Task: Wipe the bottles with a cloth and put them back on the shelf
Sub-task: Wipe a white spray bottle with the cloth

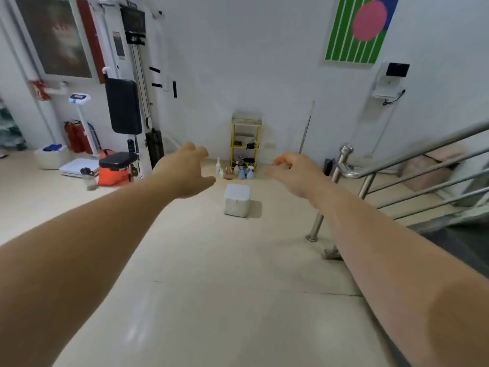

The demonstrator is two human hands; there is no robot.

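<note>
Left hand [185, 170], right hand [293, 173] empty, fingers loosely spread; spray bottles [242, 172] by yellow shelf [232, 144] probably light, slick: grip at neck.

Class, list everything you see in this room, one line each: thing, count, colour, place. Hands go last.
shelf: one, yellow frame, against the far wall
bottles: several, white and blue, on the floor before the shelf
block: one, white, on the floor nearer than the bottles
poster: one, green with pink circle, high on the wall
handrail: one, steel, at the right
weight machine: one, white and black, left
fire extinguishers: two, red, far left by the wall
bag: one, orange, floor beside the machine
left hand: one, bare, outstretched, holding nothing
right hand: one, bare, outstretched, holding nothing
</note>
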